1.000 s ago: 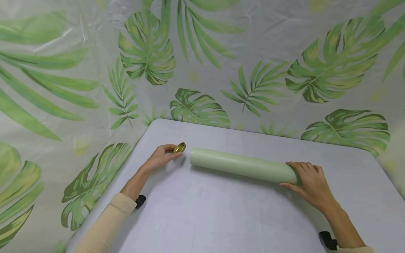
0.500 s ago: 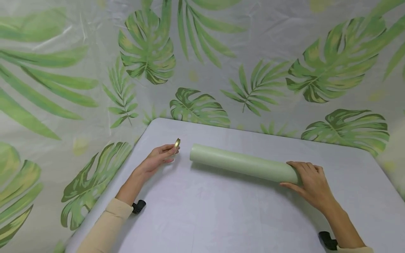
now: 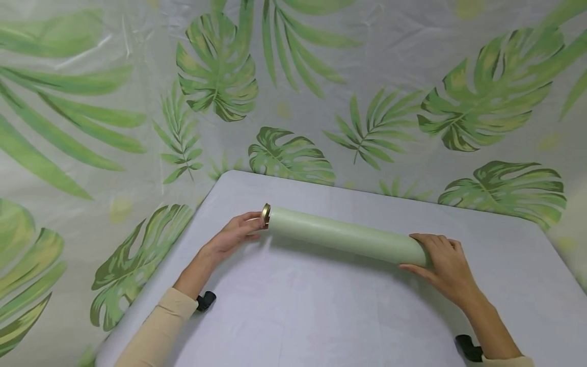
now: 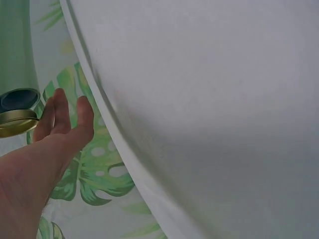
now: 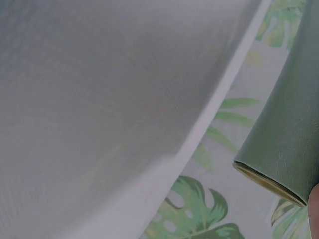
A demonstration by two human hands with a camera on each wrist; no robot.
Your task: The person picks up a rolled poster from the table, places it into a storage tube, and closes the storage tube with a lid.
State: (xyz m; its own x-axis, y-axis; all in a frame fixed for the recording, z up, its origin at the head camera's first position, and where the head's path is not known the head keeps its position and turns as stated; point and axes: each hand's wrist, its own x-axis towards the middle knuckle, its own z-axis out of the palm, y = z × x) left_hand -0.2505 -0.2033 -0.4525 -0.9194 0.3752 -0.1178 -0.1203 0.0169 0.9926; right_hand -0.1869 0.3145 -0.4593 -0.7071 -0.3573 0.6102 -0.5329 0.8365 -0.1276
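A long pale green tube (image 3: 339, 235) is held above the table by my right hand (image 3: 447, 265), whose fingers and thumb wrap its right end. My left hand (image 3: 234, 233) pinches a round gold lid (image 3: 265, 216) on edge, right at the tube's left end. In the left wrist view the tube's dark open mouth (image 4: 19, 99) shows just beside the gold lid (image 4: 18, 122), with a narrow gap along part of the rim. The right wrist view shows the tube's other end (image 5: 271, 183) with a gold disc set inside it and a fingertip (image 5: 314, 211) at the edge.
The table (image 3: 298, 311) has a white cover and rounded far corners. Behind it hangs a shiny sheet (image 3: 302, 66) printed with green leaves, which also runs down the left side. A dark camera mount sits on each wrist (image 3: 206, 300).
My left hand turned the gold lid from tilted to upright, then brought it right up to the tube's left end. The tube shifted slightly left, still in my right hand.
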